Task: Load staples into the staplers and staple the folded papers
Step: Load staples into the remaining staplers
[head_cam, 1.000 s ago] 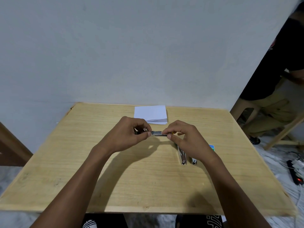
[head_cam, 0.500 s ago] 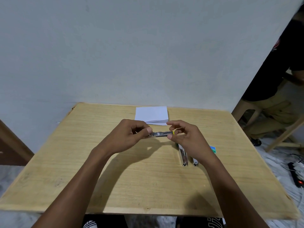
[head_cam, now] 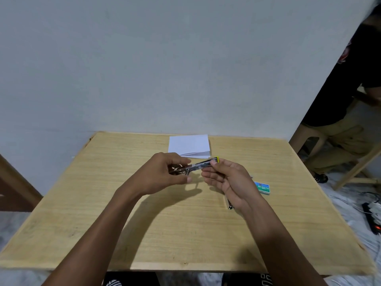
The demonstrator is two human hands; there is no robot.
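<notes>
The desk [head_cam: 185, 240] fills the lower view, and both forearms reach over its near edge. Under the right wrist the metal tip of a second stapler [head_cam: 229, 204] lies on the wood, mostly hidden. Just right of that wrist a staple box [head_cam: 262, 187] lies flat, blue-green and white. Above mid-desk both hands hold a stapler [head_cam: 203, 166] in the air, crosswise, its yellow end up and to the right. The left hand [head_cam: 162, 174] has its fingers [head_cam: 181, 161] curled, pinching the stapler's left end against the thumb. The right hand [head_cam: 233, 182] pinches the right end, thumb by the yellow tip and fingers [head_cam: 208, 175] fairly straight beneath. Beyond the hands the papers [head_cam: 188, 145] lie folded in a stack near the far edge, apart from the stapler. Behind stands a plain wall [head_cam: 165, 69]; at far right a person [head_cam: 346, 112] sits, with a power strip [head_cam: 371, 220] on the floor
</notes>
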